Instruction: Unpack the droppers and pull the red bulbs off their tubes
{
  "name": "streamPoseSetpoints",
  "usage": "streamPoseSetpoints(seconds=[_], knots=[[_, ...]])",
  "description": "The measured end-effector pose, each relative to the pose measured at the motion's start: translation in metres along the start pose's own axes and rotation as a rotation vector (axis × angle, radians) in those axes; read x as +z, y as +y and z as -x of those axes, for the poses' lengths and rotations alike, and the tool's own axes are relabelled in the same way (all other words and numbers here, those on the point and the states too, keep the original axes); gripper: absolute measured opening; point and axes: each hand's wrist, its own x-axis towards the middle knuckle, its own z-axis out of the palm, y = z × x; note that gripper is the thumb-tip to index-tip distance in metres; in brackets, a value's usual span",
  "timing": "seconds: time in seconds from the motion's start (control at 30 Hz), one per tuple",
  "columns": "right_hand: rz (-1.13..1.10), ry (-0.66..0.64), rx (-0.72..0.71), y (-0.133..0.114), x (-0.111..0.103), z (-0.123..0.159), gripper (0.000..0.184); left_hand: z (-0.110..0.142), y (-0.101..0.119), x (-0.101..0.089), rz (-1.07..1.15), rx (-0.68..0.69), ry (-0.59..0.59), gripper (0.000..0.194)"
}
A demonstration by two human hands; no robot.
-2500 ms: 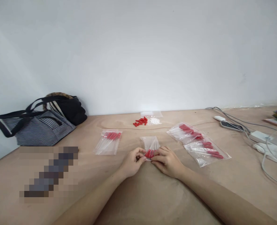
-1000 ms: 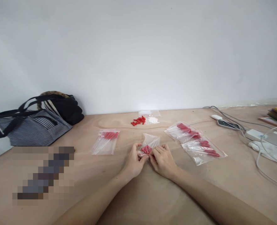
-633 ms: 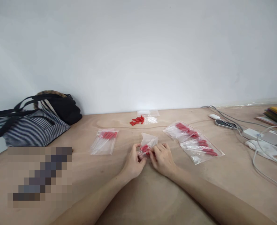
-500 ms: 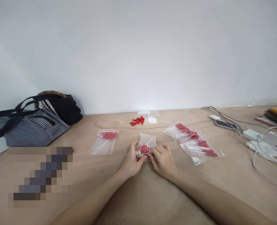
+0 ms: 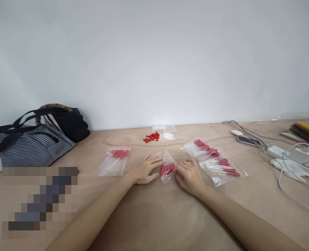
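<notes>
A small clear zip bag (image 5: 167, 167) with several red-capped clear tubes lies flat on the wooden table (image 5: 154, 216) between my hands. My left hand (image 5: 146, 169) rests just left of it, fingers stretched out flat, fingertips near the bag's edge. My right hand (image 5: 188, 175) lies just right of it, fingers loosely curled and apart, holding nothing. A filled bag (image 5: 114, 159) lies to the left. Two more filled bags (image 5: 212, 158) lie to the right. A heap of loose red caps (image 5: 151, 137) sits further back beside a clear empty bag (image 5: 166, 131).
A striped tote bag (image 5: 31, 143) with black straps stands at the back left against the wall. A phone (image 5: 247, 140), a white charger, cables (image 5: 287, 167) and a stack of coloured books (image 5: 307, 129) occupy the right side. A blurred patch covers the near left.
Both hands pinched the small bag at its lower end and lifted it slightly. Now the bag lies flat, and both hands have let go and moved apart to its sides.
</notes>
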Motion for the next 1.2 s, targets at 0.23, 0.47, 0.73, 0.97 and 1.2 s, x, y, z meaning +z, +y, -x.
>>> streamPoseSetpoints(seconds=[0.23, 0.47, 0.73, 0.97, 1.2], knots=[[-0.112, -0.03, 0.414, 0.006, 0.001, -0.008, 0.014, 0.036, 0.028, 0.013, -0.008, -0.052, 0.215, 0.031], [-0.223, -0.183, 0.275, 0.004, -0.002, -0.011, 0.01, 0.044, 0.022, 0.02, 0.129, -0.124, 0.343, 0.039], [-0.292, -0.313, 0.183, 0.003, -0.001, -0.018, 0.037, 0.039, 0.019, 0.021, 0.237, -0.214, 0.285, 0.04], [-0.394, -0.323, 0.216, 0.007, 0.003, -0.029, 0.026, 0.04, 0.019, 0.024, 0.244, -0.25, 0.355, 0.031], [-0.407, -0.402, 0.206, 0.005, 0.011, -0.036, 0.028, 0.04, 0.017, 0.027, 0.235, -0.234, 0.38, 0.029]])
